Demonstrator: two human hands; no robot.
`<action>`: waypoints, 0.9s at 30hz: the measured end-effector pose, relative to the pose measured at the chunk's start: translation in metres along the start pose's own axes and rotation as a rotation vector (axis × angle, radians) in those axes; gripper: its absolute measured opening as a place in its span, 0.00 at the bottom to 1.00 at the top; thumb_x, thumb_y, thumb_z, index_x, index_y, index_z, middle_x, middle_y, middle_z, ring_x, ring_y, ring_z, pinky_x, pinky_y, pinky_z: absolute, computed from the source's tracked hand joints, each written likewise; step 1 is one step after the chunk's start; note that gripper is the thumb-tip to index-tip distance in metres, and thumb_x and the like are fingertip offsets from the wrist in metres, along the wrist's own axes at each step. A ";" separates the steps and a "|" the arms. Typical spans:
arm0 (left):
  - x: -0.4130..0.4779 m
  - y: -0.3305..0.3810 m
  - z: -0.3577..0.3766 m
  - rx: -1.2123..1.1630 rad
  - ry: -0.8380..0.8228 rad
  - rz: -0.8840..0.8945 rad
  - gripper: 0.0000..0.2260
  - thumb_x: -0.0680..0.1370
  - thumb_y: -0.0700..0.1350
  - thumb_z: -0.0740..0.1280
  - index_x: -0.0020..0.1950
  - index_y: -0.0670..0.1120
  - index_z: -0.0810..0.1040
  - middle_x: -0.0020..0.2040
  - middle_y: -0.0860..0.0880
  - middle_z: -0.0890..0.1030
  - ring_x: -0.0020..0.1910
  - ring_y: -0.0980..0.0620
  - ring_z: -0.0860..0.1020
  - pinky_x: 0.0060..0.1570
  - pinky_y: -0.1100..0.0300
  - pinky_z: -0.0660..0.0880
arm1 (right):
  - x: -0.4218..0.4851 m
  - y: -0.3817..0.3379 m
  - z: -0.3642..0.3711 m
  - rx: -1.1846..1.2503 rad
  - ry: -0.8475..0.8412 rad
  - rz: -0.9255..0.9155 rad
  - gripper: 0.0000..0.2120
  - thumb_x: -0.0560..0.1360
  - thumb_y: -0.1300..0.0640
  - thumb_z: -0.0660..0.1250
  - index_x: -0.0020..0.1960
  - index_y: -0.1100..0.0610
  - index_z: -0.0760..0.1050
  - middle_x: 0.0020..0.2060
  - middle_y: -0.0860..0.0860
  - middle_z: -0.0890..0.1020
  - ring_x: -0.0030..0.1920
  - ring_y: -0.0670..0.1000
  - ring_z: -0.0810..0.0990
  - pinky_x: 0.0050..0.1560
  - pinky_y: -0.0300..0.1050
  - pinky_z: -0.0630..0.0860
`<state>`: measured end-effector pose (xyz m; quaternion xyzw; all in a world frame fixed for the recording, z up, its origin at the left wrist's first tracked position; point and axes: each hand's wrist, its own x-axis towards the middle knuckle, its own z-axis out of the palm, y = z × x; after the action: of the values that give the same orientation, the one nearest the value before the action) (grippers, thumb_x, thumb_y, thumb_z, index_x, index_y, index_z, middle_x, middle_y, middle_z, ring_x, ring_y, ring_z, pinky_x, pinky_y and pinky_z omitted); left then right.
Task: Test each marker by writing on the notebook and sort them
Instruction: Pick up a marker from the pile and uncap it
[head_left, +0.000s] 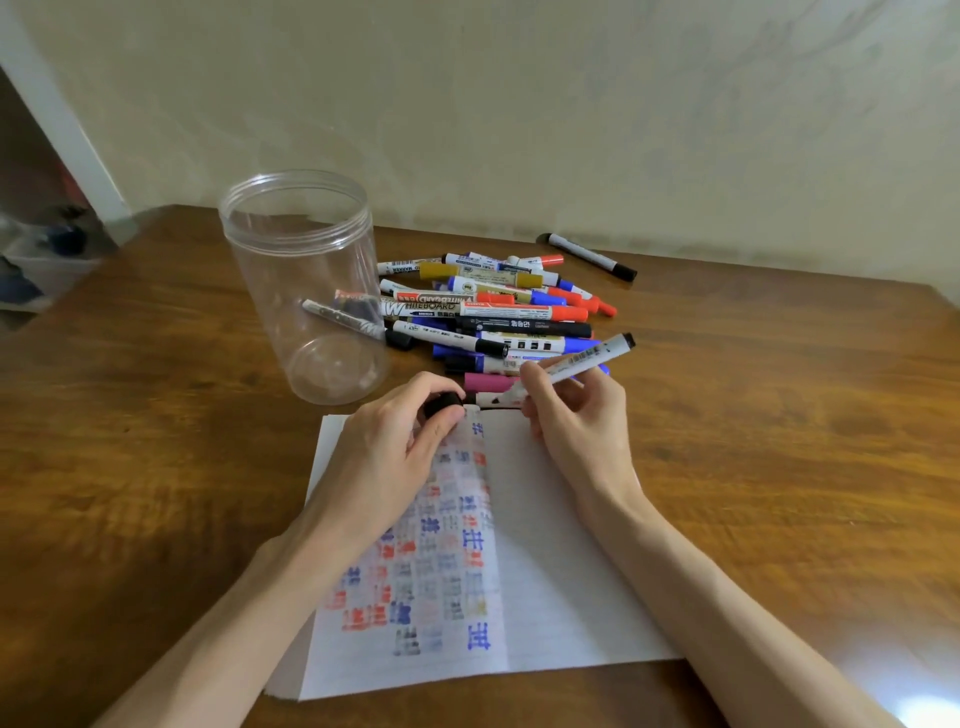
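The uncapped marker (576, 361) was pinched in the fingers of my right hand (576, 415), its tip at the top edge of the notebook (545, 519). My left hand (395, 447) curled round the cap (444, 404). A stroke started there could, I judged, have slipped onto the table (753, 441).

Uncapped marker (592, 358) tilted near open notebook (545, 545), marker pile (493, 312) just beyond

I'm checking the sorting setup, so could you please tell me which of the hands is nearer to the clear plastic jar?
Left. The left hand, pinching a black cap, sits just right of the clear jar; the right hand, holding a marker, is farther right.
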<state>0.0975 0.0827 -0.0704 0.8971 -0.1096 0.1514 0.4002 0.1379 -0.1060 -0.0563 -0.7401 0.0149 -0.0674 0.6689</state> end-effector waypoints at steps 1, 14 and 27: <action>0.001 -0.001 0.000 -0.007 0.000 -0.012 0.13 0.81 0.53 0.64 0.62 0.50 0.79 0.51 0.57 0.83 0.49 0.60 0.81 0.45 0.64 0.79 | 0.001 0.001 0.000 -0.026 -0.004 -0.013 0.05 0.80 0.57 0.73 0.46 0.56 0.82 0.34 0.46 0.85 0.34 0.41 0.82 0.35 0.35 0.75; 0.004 -0.003 0.002 -0.057 0.004 -0.052 0.14 0.81 0.56 0.62 0.62 0.53 0.79 0.49 0.58 0.83 0.47 0.56 0.82 0.44 0.54 0.80 | 0.007 0.010 -0.002 -0.241 -0.039 -0.117 0.08 0.78 0.57 0.73 0.40 0.51 0.81 0.32 0.44 0.85 0.33 0.44 0.83 0.37 0.40 0.76; 0.004 -0.002 0.001 -0.065 -0.001 -0.073 0.16 0.80 0.58 0.62 0.62 0.53 0.79 0.50 0.58 0.83 0.47 0.55 0.83 0.44 0.52 0.81 | 0.007 0.010 -0.003 -0.273 -0.019 -0.142 0.08 0.77 0.58 0.74 0.39 0.52 0.81 0.32 0.46 0.85 0.34 0.48 0.83 0.35 0.43 0.77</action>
<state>0.1020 0.0826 -0.0707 0.8872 -0.0821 0.1327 0.4343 0.1450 -0.1109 -0.0658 -0.8239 -0.0347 -0.1047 0.5558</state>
